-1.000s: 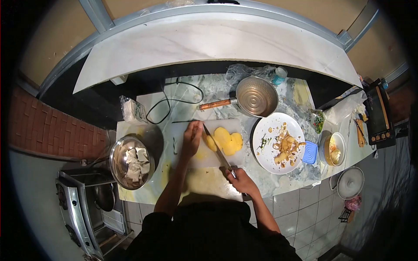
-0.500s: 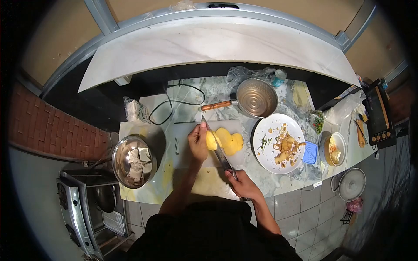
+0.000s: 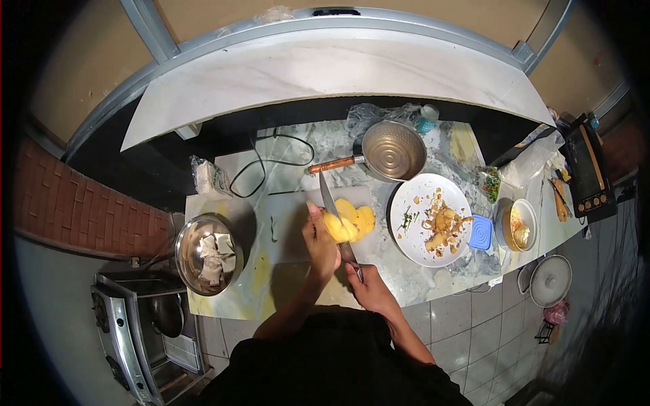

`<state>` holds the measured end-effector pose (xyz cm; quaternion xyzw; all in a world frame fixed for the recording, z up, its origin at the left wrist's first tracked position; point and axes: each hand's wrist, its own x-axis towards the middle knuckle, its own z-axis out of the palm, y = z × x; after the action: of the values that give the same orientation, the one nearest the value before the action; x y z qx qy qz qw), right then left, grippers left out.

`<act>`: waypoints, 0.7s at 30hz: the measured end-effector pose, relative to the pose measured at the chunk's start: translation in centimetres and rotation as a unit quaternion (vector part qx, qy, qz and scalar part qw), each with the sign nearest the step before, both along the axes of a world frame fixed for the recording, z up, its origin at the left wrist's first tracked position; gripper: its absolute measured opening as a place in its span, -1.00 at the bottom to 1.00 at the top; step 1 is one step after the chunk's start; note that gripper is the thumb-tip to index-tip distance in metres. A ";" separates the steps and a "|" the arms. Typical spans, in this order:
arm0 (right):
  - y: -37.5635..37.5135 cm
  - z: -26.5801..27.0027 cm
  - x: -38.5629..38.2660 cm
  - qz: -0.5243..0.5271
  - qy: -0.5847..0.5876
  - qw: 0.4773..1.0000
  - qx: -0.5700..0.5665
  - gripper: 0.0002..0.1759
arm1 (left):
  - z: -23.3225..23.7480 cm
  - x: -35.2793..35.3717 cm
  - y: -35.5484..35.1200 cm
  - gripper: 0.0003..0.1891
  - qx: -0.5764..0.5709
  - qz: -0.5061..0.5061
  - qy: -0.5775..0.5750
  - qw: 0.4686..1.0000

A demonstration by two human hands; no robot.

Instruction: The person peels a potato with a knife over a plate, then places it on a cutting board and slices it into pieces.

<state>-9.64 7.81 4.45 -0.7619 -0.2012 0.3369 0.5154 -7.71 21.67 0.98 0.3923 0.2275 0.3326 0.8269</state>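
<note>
My right hand [image 3: 371, 287] is closed around the handle of a long kitchen knife [image 3: 329, 196], whose blade points away from me and lies up against a peeled yellow potato [image 3: 336, 230]. On the potato's left side, my left hand [image 3: 322, 242] grips it, thumb up. Whether the blade is cutting in cannot be made out. More peeled potatoes [image 3: 365, 218] lie just right of the blade on a pale cutting board [image 3: 290, 227]. The lower blade is partly hidden by the potato and my left hand.
A white plate of peelings [image 3: 413, 240] and a wooden-handled saucepan [image 3: 394, 152] stand to the right and behind. At left is a steel bowl [image 3: 183, 254] with whitish pieces. A blue lid [image 3: 481, 233] and a white tub [image 3: 530, 215] sit farther right. A black cable [image 3: 261, 162] curls behind the board.
My left hand has shifted right and a little toward me with the potato. My right hand has moved slightly left, and the knife now points more straight away from me.
</note>
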 end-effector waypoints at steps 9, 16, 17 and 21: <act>0.4 -0.1 0.2 0.006 -0.004 1.000 0.000 -0.62 | 0.0 -1.4 -0.7 -0.46 -0.020 -0.055 0.000 0.998; 0.9 0.2 1.3 -0.002 0.050 0.998 0.022 -0.64 | 1.8 -2.6 -2.3 -0.47 -0.081 -0.101 0.038 0.991; 1.0 0.1 1.3 -0.003 0.045 0.999 0.025 -0.64 | 1.7 -2.6 -2.2 -0.46 -0.071 -0.106 0.025 0.991; 1.4 0.2 1.0 0.004 0.014 0.995 0.094 -0.63 | 1.2 -2.9 -1.6 -0.45 -0.008 -0.100 0.013 0.995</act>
<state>-8.66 9.18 4.63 -0.7044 -0.2278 0.3293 0.5861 -10.57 20.03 2.14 0.4104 0.2001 0.2413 0.8563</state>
